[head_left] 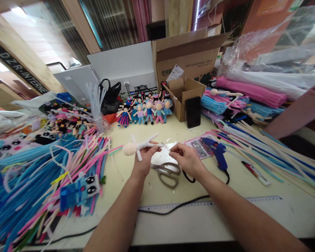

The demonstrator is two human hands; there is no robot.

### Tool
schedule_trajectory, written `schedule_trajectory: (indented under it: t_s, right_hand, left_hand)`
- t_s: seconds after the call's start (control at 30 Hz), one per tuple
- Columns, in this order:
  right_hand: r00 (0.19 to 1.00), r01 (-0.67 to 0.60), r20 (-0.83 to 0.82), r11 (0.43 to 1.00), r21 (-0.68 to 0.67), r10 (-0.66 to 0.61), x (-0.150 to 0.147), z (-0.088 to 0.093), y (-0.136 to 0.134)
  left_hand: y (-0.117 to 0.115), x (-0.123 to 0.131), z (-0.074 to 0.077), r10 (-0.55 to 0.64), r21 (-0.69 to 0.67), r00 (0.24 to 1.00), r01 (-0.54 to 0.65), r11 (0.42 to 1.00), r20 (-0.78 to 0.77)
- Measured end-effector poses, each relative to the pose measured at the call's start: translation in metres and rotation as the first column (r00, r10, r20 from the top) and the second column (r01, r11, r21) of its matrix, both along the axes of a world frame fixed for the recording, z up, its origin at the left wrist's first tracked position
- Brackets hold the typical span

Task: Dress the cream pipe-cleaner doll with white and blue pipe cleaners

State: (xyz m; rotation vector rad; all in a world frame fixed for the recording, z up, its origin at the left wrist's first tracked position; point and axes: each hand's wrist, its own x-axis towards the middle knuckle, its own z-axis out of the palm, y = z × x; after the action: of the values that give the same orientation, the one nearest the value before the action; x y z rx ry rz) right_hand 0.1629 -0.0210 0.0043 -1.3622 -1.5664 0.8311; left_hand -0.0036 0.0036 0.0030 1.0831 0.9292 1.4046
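A doll figure twisted from white pipe cleaners, with a round cream head, lies across the fingers of my left hand. That hand pinches one of its legs, and the head points left. My right hand is closed, thumb and fingertips pressed on a thin white strand close to the leg's end. Whether the strand joins the leg I cannot tell. Below the hands lie grey-handled scissors, partly over a pale shiny sheet.
A blue glue gun stands right, its black cord crossing near a ruler. Pipe cleaners pile up left and right. Finished dolls, a phone and a small carton stand behind.
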Motion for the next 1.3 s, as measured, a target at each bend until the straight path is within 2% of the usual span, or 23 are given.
schedule_trajectory:
  t_s: [0.1, 0.17, 0.2, 0.27, 0.37, 0.5, 0.6, 0.73, 0.8, 0.9, 0.97, 1.0, 1.03, 1.1, 1.17, 1.23, 1.3]
  right_hand:
    - [0.987, 0.007, -0.156, 0.991, -0.134, -0.028, 0.002, -0.007, 0.009]
    - [0.977, -0.015, -0.212, 0.99, -0.142, -0.016, 0.003, -0.008, 0.01]
    - [0.979, -0.022, -0.205, 0.994, -0.105, 0.0, 0.003, -0.007, 0.009]
    - [0.993, -0.025, -0.112, 0.999, 0.024, 0.028, 0.003, -0.002, 0.004]
    - [0.994, -0.037, 0.105, 0.973, 0.23, 0.013, 0.001, 0.005, -0.007]
    - [0.96, -0.088, 0.279, 0.935, 0.344, -0.012, -0.002, 0.009, -0.014]
    - [0.953, -0.097, 0.302, 0.943, 0.318, -0.004, -0.002, 0.008, -0.012]
    - [0.945, -0.019, 0.327, 0.99, 0.138, -0.027, 0.009, 0.006, -0.001]
    - [0.881, 0.027, 0.471, 0.998, 0.056, -0.05, 0.017, 0.005, 0.004]
    - [0.674, 0.081, 0.738, 0.995, -0.054, -0.015, 0.03, 0.007, 0.006]
    - [0.559, 0.111, 0.829, 0.99, -0.083, 0.006, 0.034, 0.01, 0.005]
    - [0.549, 0.107, 0.836, 0.993, -0.059, -0.009, 0.034, 0.012, 0.004]
    - [0.578, 0.081, 0.815, 0.997, -0.007, -0.041, 0.034, 0.013, 0.003]
    - [0.721, -0.002, 0.686, 0.989, 0.146, -0.1, 0.029, 0.014, 0.0]
    - [0.861, -0.064, 0.499, 0.954, 0.292, -0.095, 0.021, 0.013, -0.002]
    - [0.928, -0.085, 0.365, 0.912, 0.401, -0.074, 0.013, 0.01, -0.005]
    - [0.939, -0.086, 0.331, 0.871, 0.483, -0.091, 0.006, 0.008, -0.007]
  left_hand:
    - [0.001, -0.001, 0.001, 0.026, 0.019, 1.0, -0.026, 0.999, 0.017]
    - [0.002, -0.002, 0.001, 0.037, 0.027, 0.999, -0.038, 0.999, 0.01]
    - [0.002, -0.003, 0.001, 0.043, 0.026, 0.999, -0.043, 0.999, 0.004]
    - [0.002, -0.004, 0.001, 0.048, 0.022, 0.999, -0.048, 0.999, -0.014]
    - [0.002, -0.004, 0.0, 0.063, 0.025, 0.997, -0.063, 0.998, -0.033]
    - [0.002, -0.004, -0.001, 0.065, 0.031, 0.997, -0.064, 0.997, -0.049]
    - [0.003, -0.004, -0.002, 0.046, 0.041, 0.998, -0.044, 0.998, -0.033]
    - [0.003, -0.003, -0.003, 0.026, 0.027, 1.0, -0.026, 0.999, -0.003]
    - [0.002, -0.003, -0.001, 0.033, 0.011, 0.999, -0.033, 0.999, 0.011]
    - [0.001, -0.002, 0.001, 0.036, -0.006, 0.999, -0.036, 0.999, 0.03]
    - [0.0, -0.001, 0.002, 0.024, -0.012, 0.999, -0.024, 1.0, 0.032]
    - [-0.001, -0.001, 0.001, 0.014, -0.013, 1.0, -0.014, 1.0, 0.027]
    - [-0.001, 0.0, 0.001, 0.003, -0.014, 1.0, -0.003, 1.0, 0.018]
    - [-0.002, 0.002, -0.002, -0.024, -0.015, 1.0, 0.023, 1.0, -0.015]
    - [-0.003, 0.004, -0.004, -0.046, -0.014, 0.998, 0.045, 0.999, -0.05]
    - [-0.005, 0.006, -0.006, -0.06, -0.008, 0.996, 0.06, 0.998, -0.072]
    - [-0.006, 0.008, -0.007, -0.072, -0.002, 0.994, 0.072, 0.997, -0.078]
